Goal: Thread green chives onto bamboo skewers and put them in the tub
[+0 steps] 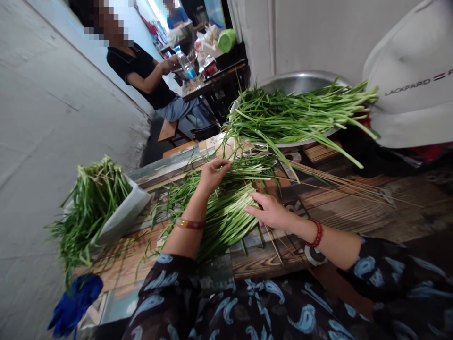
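A row of green garlic chives (230, 215) lies on the wooden table in front of me, pale stem ends toward the right. My right hand (272, 211) is at those stem ends, its thumb and fingers gripping the edge of the row. Over the far side of the row, my left hand (213, 175) has its fingertips pinched together; whatever is between them is too small to make out. Loose chives (247, 169) lie just beyond it. Thin bamboo skewers (339, 183) are spread to the right, and a few more stick out beneath my right hand.
A large metal basin (300, 82) heaped with chives stands at the back right, beside a pale chair cover (410, 80). On the left, a white container (123, 215) holds bunched chives, near a blue glove (76, 302). Another person (148, 75) sits at a farther table.
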